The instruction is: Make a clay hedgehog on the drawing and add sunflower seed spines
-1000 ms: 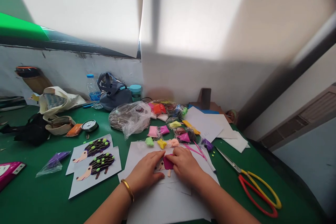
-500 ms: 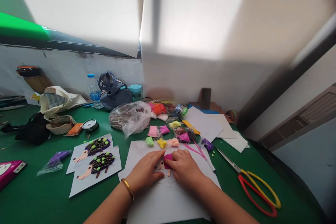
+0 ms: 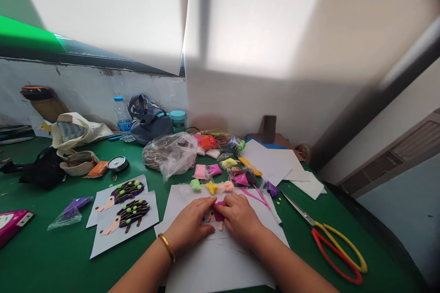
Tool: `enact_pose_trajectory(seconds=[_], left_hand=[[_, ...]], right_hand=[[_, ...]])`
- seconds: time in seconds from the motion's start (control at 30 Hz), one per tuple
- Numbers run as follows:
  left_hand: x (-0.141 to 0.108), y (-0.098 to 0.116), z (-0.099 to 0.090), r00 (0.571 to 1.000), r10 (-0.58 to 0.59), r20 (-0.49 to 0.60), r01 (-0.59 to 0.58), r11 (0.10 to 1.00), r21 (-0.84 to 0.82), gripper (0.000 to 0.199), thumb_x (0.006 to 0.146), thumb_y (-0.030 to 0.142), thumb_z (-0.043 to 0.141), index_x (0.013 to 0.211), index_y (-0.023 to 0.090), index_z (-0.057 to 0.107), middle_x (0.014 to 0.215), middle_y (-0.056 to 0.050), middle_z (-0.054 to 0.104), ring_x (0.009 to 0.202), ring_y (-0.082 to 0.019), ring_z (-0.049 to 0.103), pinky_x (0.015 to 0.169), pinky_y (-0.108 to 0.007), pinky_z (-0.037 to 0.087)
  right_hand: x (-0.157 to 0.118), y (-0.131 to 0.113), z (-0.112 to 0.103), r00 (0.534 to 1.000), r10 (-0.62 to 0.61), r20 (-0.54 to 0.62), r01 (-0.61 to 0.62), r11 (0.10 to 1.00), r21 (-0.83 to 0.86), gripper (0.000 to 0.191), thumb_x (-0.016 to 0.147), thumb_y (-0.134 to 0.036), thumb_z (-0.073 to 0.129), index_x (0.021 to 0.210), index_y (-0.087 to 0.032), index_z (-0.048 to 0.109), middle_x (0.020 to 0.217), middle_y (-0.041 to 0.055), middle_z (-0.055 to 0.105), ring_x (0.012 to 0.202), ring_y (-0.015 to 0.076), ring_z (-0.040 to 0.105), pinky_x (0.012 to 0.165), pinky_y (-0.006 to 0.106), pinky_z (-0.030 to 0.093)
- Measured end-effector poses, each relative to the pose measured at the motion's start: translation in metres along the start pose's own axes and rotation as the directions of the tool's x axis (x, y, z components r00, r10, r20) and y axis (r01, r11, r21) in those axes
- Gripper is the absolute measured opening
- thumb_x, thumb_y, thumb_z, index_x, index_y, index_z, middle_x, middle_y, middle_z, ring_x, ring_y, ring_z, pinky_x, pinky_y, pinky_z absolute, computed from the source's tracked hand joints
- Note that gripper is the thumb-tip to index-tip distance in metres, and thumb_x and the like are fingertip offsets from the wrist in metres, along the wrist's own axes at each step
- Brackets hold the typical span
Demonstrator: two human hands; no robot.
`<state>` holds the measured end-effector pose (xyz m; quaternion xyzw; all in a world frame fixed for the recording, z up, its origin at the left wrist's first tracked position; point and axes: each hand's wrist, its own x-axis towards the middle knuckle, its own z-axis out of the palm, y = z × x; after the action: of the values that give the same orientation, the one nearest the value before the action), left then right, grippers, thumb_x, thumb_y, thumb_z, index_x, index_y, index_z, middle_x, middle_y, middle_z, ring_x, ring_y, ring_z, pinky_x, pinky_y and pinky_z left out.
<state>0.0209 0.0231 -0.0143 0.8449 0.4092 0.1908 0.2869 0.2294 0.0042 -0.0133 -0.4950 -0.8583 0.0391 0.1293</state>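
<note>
Left grip open; right grip touching magenta clay, closure unclear; bottle label illegible.

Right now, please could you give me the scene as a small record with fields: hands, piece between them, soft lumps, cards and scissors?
Left hand: curved, thumb and fingers apart, beside a pale face-like piece with dark dots
Right hand: fingertips on a flat magenta piece; grip unclear
Under both: white paper sheets
Soft lumps: light green, yellow, peach, beyond the hands
Cards: two white cards with dark, green-dotted hedgehogs, left, overlapping
Scissors: metal, red and yellow handles, right, on the green table
</note>
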Motion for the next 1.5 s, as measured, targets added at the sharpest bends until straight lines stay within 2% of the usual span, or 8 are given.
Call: enact_pose_trajectory(seconds=[0.17,0.37,0.63,0.93,1.03,1.17,1.33,1.5], left_hand=[[0.000,0.000,0.000,1.000,-0.010,-0.007,0.010,1.000,0.008,0.079,0.068,0.013,0.074,0.141,0.027,0.046,0.142,-0.007,0.054,0.130,-0.027,0.049,0.112,-0.045,0.037],[0.000,0.002,-0.002,1.000,-0.002,-0.004,0.002,1.000,-0.001,0.080,0.068,0.013,0.075,0.141,0.028,0.046,0.141,-0.006,0.054,0.129,-0.028,0.049,0.111,-0.046,0.038],[0.001,0.002,-0.003,1.000,0.000,0.005,0.000,1.000,-0.017,0.077,0.067,0.014,0.076,0.138,0.028,0.050,0.139,-0.006,0.057,0.129,-0.028,0.049,0.112,-0.046,0.037],[0.000,0.001,-0.001,1.000,0.004,-0.014,-0.004,1.000,-0.017,0.078,0.069,0.017,0.076,0.140,0.030,0.048,0.141,-0.005,0.055,0.129,-0.028,0.050,0.112,-0.046,0.038],[-0.001,0.001,-0.003,1.000,0.021,0.009,-0.021,1.000,0.023,0.075,0.070,0.018,0.076,0.139,0.029,0.049,0.141,-0.006,0.055,0.130,-0.028,0.049,0.111,-0.047,0.038],[-0.002,0.004,-0.006,0.992,0.107,0.072,-0.114,0.988,0.106,0.063,0.078,0.020,0.070,0.137,0.030,0.052,0.144,-0.004,0.053,0.134,-0.027,0.046,0.113,-0.047,0.036],[-0.002,0.009,-0.005,0.981,0.173,0.082,-0.186,0.961,0.202,0.053,0.084,0.025,0.064,0.136,0.028,0.054,0.141,-0.004,0.056,0.133,-0.028,0.046,0.113,-0.048,0.037],[0.001,0.018,-0.002,0.986,0.155,0.055,-0.164,0.944,0.287,0.047,0.084,0.024,0.063,0.131,0.025,0.058,0.134,-0.005,0.061,0.127,-0.030,0.049,0.109,-0.048,0.039]], right_hand=[[0.001,0.001,0.000,1.000,0.000,0.021,0.000,1.000,0.029,0.022,0.083,-0.020,0.061,0.102,-0.027,0.069,0.090,0.0035,0.058,0.089,0.0211,0.049,0.076,0.033,0.030],[-0.002,0.011,0.003,0.992,0.108,-0.061,-0.103,0.991,0.088,0.044,0.079,-0.009,0.055,0.118,-0.026,0.066,0.097,0.0053,0.058,0.095,0.0220,0.048,0.083,0.034,0.032],[0.003,0.010,0.000,0.996,0.086,-0.020,-0.086,0.996,0.013,0.030,0.079,-0.010,0.057,0.101,-0.024,0.071,0.092,0.0046,0.056,0.092,0.0210,0.047,0.081,0.034,0.031],[0.001,0.012,0.003,0.997,0.056,-0.049,-0.052,0.995,0.086,0.041,0.078,-0.007,0.056,0.112,-0.027,0.069,0.094,0.0038,0.057,0.092,0.0202,0.049,0.080,0.033,0.033],[-0.006,0.023,0.004,0.988,0.117,-0.099,-0.100,0.981,0.164,0.052,0.076,-0.003,0.052,0.121,-0.025,0.065,0.102,0.0053,0.058,0.098,0.0214,0.050,0.086,0.035,0.035],[-0.015,0.036,0.003,0.986,0.138,-0.097,-0.117,0.974,0.192,0.051,0.078,-0.003,0.049,0.120,-0.025,0.067,0.099,0.0050,0.058,0.095,0.0207,0.051,0.085,0.034,0.037],[-0.015,0.028,0.000,0.994,0.103,-0.046,-0.096,0.987,0.130,0.051,0.081,-0.005,0.051,0.122,-0.030,0.065,0.096,0.0039,0.057,0.092,0.0203,0.050,0.084,0.035,0.037],[-0.013,0.026,0.000,0.994,0.103,-0.030,-0.098,0.985,0.143,0.047,0.083,-0.006,0.050,0.120,-0.029,0.067,0.096,0.0041,0.057,0.091,0.0199,0.050,0.084,0.034,0.037]])
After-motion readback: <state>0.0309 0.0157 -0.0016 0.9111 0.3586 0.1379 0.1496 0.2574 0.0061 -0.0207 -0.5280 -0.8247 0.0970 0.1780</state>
